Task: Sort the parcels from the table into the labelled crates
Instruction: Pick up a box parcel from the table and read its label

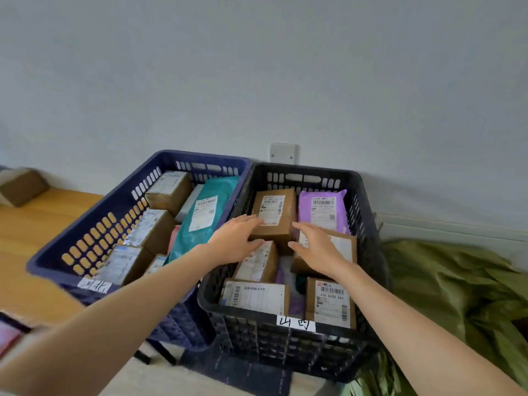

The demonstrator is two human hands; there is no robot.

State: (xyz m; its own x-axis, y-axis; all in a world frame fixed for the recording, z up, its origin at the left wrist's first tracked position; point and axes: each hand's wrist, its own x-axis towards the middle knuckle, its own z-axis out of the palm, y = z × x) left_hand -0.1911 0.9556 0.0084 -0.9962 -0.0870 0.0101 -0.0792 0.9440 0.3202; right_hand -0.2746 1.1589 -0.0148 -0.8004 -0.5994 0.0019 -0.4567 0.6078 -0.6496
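Two labelled crates stand side by side against the wall: a blue crate [85, 224] on the left and a black crate [363, 212] on the right, each with several parcels inside. In the black crate a brown cardboard box [275, 212] with a white shipping label sits at the back middle. My left hand [237, 241] lies against that box's left side with straight fingers. My right hand [317, 247] hovers with spread fingers just right of the box, over another brown box [345, 247]. A purple mailer bag [323, 208] lies at the back right.
The blue crate holds a teal mailer bag [203, 215] and several brown boxes. A wooden surface [43, 224] extends left, with a brown box [21, 185] at its far end. Green fabric [457, 295] is heaped right of the black crate. A pink item [8, 337] shows at the lower left edge.
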